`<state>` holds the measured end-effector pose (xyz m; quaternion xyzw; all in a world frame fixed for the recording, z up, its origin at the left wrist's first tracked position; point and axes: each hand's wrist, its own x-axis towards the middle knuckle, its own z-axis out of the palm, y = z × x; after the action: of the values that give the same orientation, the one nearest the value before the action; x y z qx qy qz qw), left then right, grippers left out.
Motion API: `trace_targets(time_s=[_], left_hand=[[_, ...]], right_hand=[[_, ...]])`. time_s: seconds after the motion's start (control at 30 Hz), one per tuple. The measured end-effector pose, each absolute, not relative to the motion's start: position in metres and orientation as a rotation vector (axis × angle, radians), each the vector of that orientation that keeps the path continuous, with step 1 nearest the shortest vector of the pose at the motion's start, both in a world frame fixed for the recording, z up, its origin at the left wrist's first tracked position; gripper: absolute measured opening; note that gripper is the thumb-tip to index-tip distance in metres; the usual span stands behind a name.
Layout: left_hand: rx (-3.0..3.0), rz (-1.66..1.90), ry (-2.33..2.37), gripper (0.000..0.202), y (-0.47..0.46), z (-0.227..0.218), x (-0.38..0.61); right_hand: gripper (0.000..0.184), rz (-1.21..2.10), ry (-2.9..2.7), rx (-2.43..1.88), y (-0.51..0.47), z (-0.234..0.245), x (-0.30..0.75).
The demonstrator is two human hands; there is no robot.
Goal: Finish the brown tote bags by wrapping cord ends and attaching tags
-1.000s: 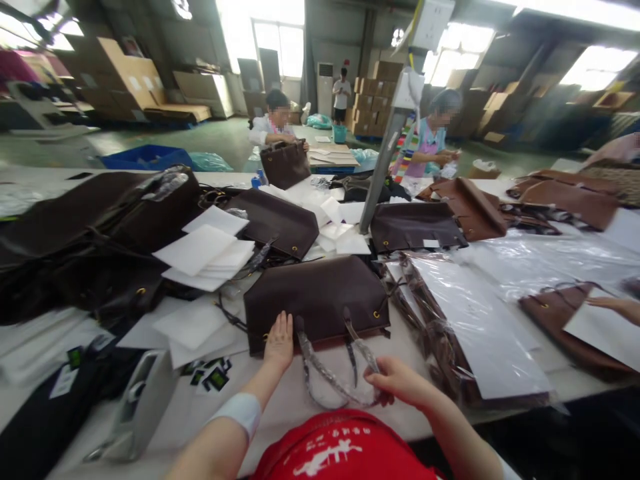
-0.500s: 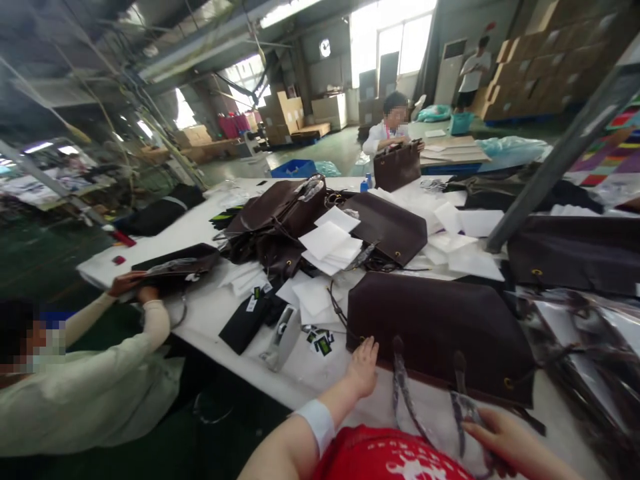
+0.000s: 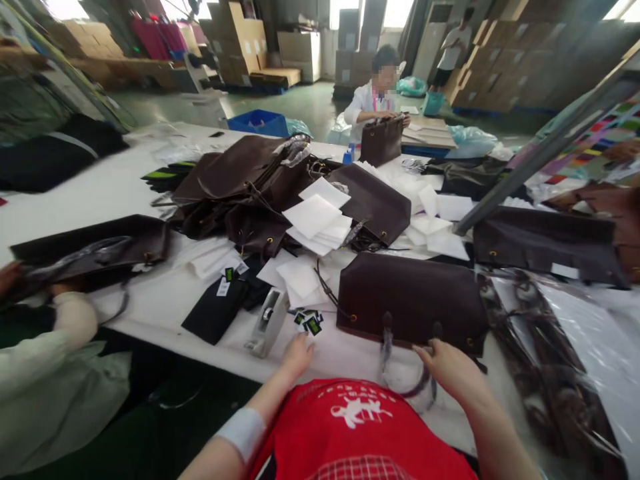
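Note:
A dark brown handbag [image 3: 410, 293] lies flat in front of me, its plastic-wrapped handles [image 3: 386, 343] toward my body. My right hand [image 3: 445, 367] is closed at the bag's near edge beside a handle base, fingertips pinching that edge. My left hand [image 3: 299, 355] reaches to a small pile of black-and-green tags [image 3: 309, 321], its fingers stretched out at the near side of the pile. Whether a fingertip touches a tag is hard to see. Just left of the tags stands a grey tape dispenser [image 3: 267, 323].
White foam sheets [image 3: 313, 217] and a heap of brown bags [image 3: 235, 167] fill the middle of the table. Plastic-wrapped bags [image 3: 545, 360] lie at right, near a slanted metal post [image 3: 530, 157]. A co-worker's sleeve [image 3: 75, 317] is at left; another person [image 3: 375, 100] handles a bag opposite.
My left hand has left the bag's left corner and moved left to the tags. My right hand has moved up from the handle to the bag's edge. The view has shifted down.

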<state>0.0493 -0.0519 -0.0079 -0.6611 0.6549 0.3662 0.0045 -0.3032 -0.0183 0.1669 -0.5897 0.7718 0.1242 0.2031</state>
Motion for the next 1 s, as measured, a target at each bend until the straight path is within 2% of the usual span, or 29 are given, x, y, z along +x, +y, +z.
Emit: trace_targets(time_s=[0.17, 0.5, 0.8, 1.0], left_hand=[[-2.120, 1.149, 2.040, 0.036, -0.095, -0.025, 0.077], [-2.063, 1.098, 2.118, 0.026, -0.137, -0.039, 0.057], [-2.230, 1.042, 2.038, 0.050, -0.130, -0.043, 0.053], [-2.256, 1.230, 1.921, 0.020, -0.137, -0.047, 0.054]], right_hand=[[0.046, 0.115, 2.012, -1.822, -0.033, 0.184, -0.252], [0.039, 0.346, 1.786, -1.771, -0.049, 0.184, -0.201], [0.037, 0.365, 1.776, -1.732, -0.054, 0.184, -0.202], [0.035, 0.355, 1.773, -1.751, -0.055, 0.180, -0.205]])
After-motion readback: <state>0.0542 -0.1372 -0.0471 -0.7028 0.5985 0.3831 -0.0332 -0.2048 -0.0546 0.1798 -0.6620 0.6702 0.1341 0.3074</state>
